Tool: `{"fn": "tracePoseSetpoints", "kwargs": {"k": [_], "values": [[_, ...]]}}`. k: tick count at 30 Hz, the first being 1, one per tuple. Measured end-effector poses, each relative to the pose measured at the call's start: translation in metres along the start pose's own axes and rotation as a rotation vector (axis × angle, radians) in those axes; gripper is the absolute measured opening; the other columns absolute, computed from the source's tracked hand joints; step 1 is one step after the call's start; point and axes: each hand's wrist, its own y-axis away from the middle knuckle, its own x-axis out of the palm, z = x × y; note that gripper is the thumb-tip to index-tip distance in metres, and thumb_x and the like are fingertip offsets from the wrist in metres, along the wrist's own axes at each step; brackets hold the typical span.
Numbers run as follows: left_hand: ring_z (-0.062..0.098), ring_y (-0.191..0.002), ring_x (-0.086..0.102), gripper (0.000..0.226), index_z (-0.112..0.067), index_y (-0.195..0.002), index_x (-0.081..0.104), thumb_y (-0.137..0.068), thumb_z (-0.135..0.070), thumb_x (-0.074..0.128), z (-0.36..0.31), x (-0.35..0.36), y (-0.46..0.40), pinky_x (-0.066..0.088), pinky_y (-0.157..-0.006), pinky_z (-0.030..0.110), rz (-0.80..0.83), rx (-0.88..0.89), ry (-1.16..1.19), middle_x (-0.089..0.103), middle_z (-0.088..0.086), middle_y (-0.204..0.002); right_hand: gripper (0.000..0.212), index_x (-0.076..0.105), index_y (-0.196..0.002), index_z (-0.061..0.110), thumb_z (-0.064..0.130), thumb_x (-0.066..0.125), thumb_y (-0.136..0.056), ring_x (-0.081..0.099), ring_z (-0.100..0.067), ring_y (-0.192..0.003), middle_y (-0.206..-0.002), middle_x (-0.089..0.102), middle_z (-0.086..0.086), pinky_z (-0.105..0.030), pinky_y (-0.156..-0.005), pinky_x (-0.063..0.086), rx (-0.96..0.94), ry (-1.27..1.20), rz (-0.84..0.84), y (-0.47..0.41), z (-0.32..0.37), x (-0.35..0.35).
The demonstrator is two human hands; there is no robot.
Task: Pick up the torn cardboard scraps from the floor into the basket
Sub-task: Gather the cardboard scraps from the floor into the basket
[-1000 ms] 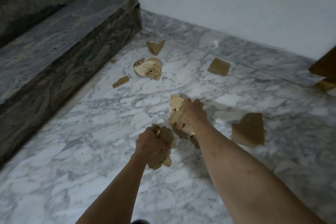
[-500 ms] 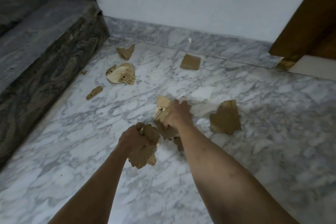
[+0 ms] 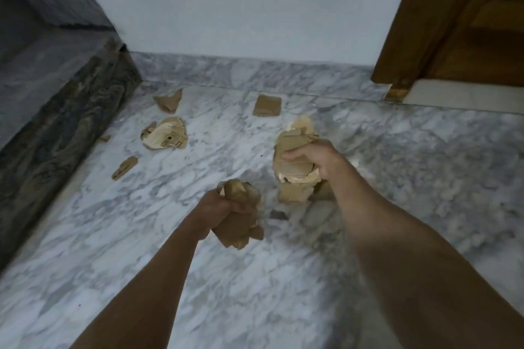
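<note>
My left hand [image 3: 219,208] grips a crumpled bunch of brown cardboard scraps [image 3: 239,224] above the marble floor. My right hand [image 3: 317,160] grips a bigger bundle of cardboard scraps [image 3: 293,156], held higher and further right. Loose scraps lie on the floor beyond: a printed pale piece [image 3: 166,134], a torn brown piece [image 3: 168,100] near the wall, a square piece [image 3: 267,105], and a small strip [image 3: 124,168] by the step. No basket is in view.
A dark marble step [image 3: 51,110] runs along the left. A white wall [image 3: 241,3] with a marble skirting closes the far side. A wooden door frame [image 3: 419,22] stands at the top right.
The view has swung right, showing more of the door frame. My right hand has lifted its bundle up from the floor, and the large brown scrape beside it is no longer visible.
</note>
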Motion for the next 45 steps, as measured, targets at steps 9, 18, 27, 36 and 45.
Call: {"fn": "tracePoseSetpoints", "kwargs": {"k": [9,18,27,36,45], "values": [[0.026,-0.090,0.070,0.034,-0.004,-0.107,0.073,-0.075,-0.010,0.084,-0.014,0.073,-0.025,0.059,-0.075,0.034,0.126,0.033,-0.243,0.073,0.013,-0.104,0.088,0.065,-0.123,0.002,0.024,0.099,-0.045,0.060,-0.029,-0.108,-0.126,0.064,-0.010,-0.038,-0.085,0.052,0.113,0.145,-0.220,0.001,-0.018,-0.073],[0.028,-0.106,0.063,0.038,-0.020,-0.126,0.060,-0.089,-0.024,0.068,-0.012,0.098,-0.034,0.043,-0.074,0.028,0.047,0.254,-0.711,0.068,0.007,-0.115,0.108,0.025,-0.151,0.019,0.035,0.090,-0.066,0.037,-0.041,-0.136,-0.149,0.026,-0.017,-0.043,-0.102,0.043,0.146,0.656,-0.324,0.010,-0.047,-0.020],[0.031,-0.106,0.065,0.028,-0.012,-0.113,0.060,-0.092,-0.029,0.064,-0.012,0.081,-0.047,0.050,-0.077,0.033,0.022,0.167,-0.538,0.069,0.010,-0.112,0.103,0.004,-0.154,0.008,0.023,0.077,-0.084,0.047,-0.035,-0.132,-0.145,0.046,-0.017,-0.039,-0.098,0.044,0.115,0.539,-0.411,0.013,-0.048,-0.016],[0.030,-0.094,0.073,0.076,-0.017,-0.100,0.075,-0.027,-0.038,0.086,-0.002,-0.006,-0.078,0.061,-0.087,0.049,-0.045,0.031,0.001,0.077,0.007,-0.100,0.118,0.024,-0.152,-0.007,0.019,0.095,-0.061,0.044,-0.034,-0.138,-0.155,0.038,-0.020,-0.040,-0.108,0.044,0.114,0.111,-0.218,-0.004,-0.025,0.012],[0.034,-0.091,0.075,0.083,-0.009,-0.104,0.074,-0.026,-0.028,0.094,-0.028,-0.118,-0.105,0.061,-0.086,0.052,-0.186,0.059,0.276,0.078,0.011,-0.100,0.045,0.068,-0.104,0.012,0.013,0.092,-0.066,0.067,-0.026,-0.092,-0.119,0.066,-0.013,-0.039,-0.074,0.058,-0.025,-0.012,-0.081,-0.022,0.057,0.053]]}}
